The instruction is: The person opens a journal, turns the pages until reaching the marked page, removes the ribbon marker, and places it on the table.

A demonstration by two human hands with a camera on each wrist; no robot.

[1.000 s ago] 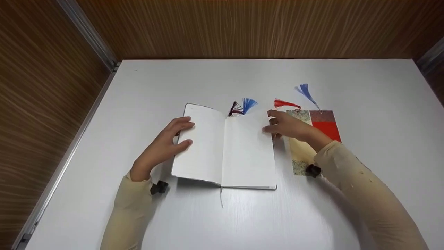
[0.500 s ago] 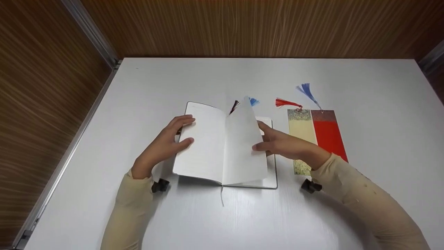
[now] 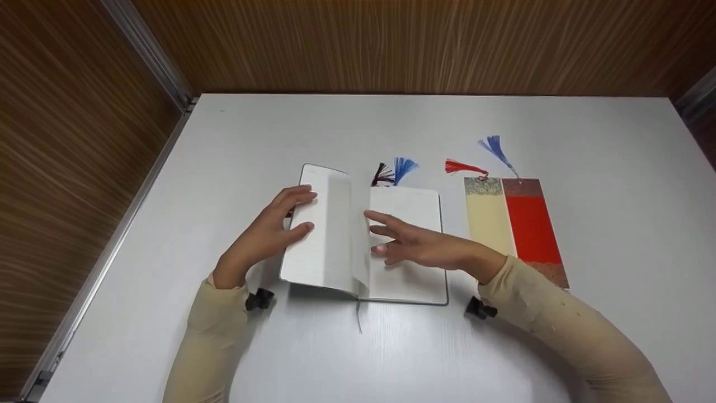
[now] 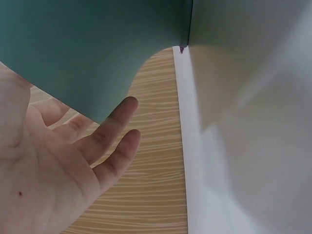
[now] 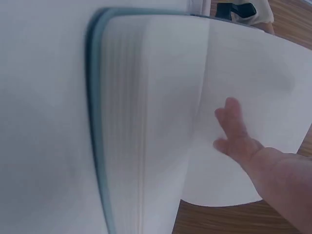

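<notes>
A notebook (image 3: 405,207) with blank pages and a green cover (image 4: 92,44) lies spread out in the head view. My left hand (image 3: 268,229) grips its left edge, with that side raised off the table. My right hand (image 3: 414,243) is over the right page, fingers extended and spread. Its fingertips are at a blurred leaf (image 3: 359,246) standing up near the spine; contact is hard to make out. In the right wrist view the right hand (image 5: 253,151) appears against white pages. A dark tassel (image 3: 382,174) and a blue tassel (image 3: 404,169) stick out beyond the notebook's top edge.
Right of the notebook lie a cream bookmark (image 3: 492,221) with a red tassel (image 3: 464,167) and a red bookmark (image 3: 531,224) with a blue tassel (image 3: 495,146). A thin ribbon (image 3: 359,322) trails from the spine over the white table (image 3: 335,364).
My right hand has moved left from the right page's outer edge to the spine, carrying leaves over and letting go. The left hand stays at the left edge.
</notes>
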